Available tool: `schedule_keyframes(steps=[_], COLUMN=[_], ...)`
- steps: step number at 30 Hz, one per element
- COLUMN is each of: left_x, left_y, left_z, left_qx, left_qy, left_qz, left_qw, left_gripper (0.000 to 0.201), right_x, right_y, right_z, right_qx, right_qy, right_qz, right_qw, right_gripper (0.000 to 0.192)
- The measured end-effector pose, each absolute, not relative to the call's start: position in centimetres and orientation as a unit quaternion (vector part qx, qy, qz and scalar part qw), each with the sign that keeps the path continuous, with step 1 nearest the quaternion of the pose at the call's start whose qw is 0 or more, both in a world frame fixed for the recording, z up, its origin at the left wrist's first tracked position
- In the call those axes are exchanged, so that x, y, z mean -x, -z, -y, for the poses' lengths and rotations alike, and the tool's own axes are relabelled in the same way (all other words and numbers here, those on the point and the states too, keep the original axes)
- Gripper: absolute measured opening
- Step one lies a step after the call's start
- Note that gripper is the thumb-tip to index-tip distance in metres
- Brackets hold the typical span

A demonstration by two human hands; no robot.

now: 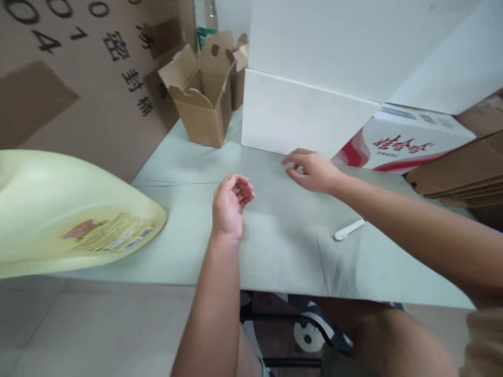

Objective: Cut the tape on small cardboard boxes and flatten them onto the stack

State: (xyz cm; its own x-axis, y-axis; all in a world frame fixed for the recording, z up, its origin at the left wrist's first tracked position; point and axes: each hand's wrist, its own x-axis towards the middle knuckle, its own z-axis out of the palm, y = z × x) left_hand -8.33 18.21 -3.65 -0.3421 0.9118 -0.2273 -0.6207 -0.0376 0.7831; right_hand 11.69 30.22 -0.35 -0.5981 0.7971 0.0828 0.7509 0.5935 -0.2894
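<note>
Over the middle of the pale green table surface [188,225], my left hand [231,204] is raised with its palm turned to the right. Its fingers are loosely curled, and nothing shows in it. My right hand [310,170] hovers near the foot of a white box [302,112]. Its fingers are bent and apart, with nothing between them. Below my right forearm lies a slim white tool [349,230], partly hidden by the arm; its exact kind is unclear.
A large yellow bottle [78,209] juts in from the left. Open brown cartons [200,115] stand at the back, beside a big printed cardboard box [94,104]. At right are a red-and-white box [408,141] and stacked flat cardboard [463,173].
</note>
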Motion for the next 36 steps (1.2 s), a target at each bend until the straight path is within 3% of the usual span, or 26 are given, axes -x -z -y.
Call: schedule_keyframes(steps=[6, 11, 14, 17, 20, 22, 26, 29, 30, 33, 34, 36], left_x=[9.4, 10.0, 10.6, 11.4, 11.8, 11.1, 7.7, 5.0, 4.4, 3.5, 3.4, 3.1], left_y=[3.9, 4.1, 4.2, 4.4, 4.5, 4.4, 4.8, 5.4, 5.7, 6.1, 6.2, 6.1], left_z=[-18.2, -18.3, -18.4, -18.3, -18.3, -18.3, -18.3, -18.3, -18.3, -18.5, -18.6, -18.8], left_qx=[-0.184, -0.2, -0.189, -0.145, -0.101, -0.125, -0.285, -0.428, -0.459, -0.492, -0.491, -0.482], left_qy=[-0.708, -0.713, -0.741, -0.772, -0.796, -0.811, -0.782, -0.726, -0.712, -0.694, -0.685, -0.666], left_qz=[-0.419, -0.429, -0.475, -0.548, -0.558, -0.512, -0.408, -0.376, -0.372, -0.392, -0.41, -0.452], left_qw=[0.538, 0.518, 0.435, 0.288, 0.211, 0.254, 0.375, 0.385, 0.379, 0.351, 0.348, 0.346], left_gripper=[0.026, 0.026, 0.021, 0.011, 0.011, 0.018, 0.041, 0.049, 0.047, 0.039, 0.039, 0.041], right_x=[5.4, 10.7, 8.1, 1.3, -7.1, -12.1, -18.3, -19.9, -20.1, -20.9, -21.2, -22.0], right_y=[-0.8, -1.7, -1.4, -1.1, -0.7, 0.2, 3.6, 6.0, 6.4, 7.0, 6.9, 6.8], right_z=[-34.1, -37.6, -36.2, -31.5, -24.6, -20.0, -13.9, -12.8, -12.8, -13.1, -13.1, -12.9], right_qx=[0.375, 0.423, 0.41, 0.378, 0.39, 0.417, 0.481, 0.521, 0.533, 0.547, 0.544, 0.521], right_qy=[-0.126, -0.143, -0.144, -0.159, -0.162, -0.157, -0.122, -0.047, -0.046, -0.167, -0.22, -0.28], right_qz=[0.902, 0.879, 0.865, 0.845, 0.808, 0.774, 0.702, 0.633, 0.603, 0.544, 0.544, 0.583], right_qw=[0.17, 0.169, 0.249, 0.343, 0.411, 0.449, 0.51, 0.57, 0.592, 0.615, 0.6, 0.556], right_gripper=[0.04, 0.035, 0.025, 0.017, 0.036, 0.041, 0.033, 0.022, 0.031, 0.07, 0.069, 0.048])
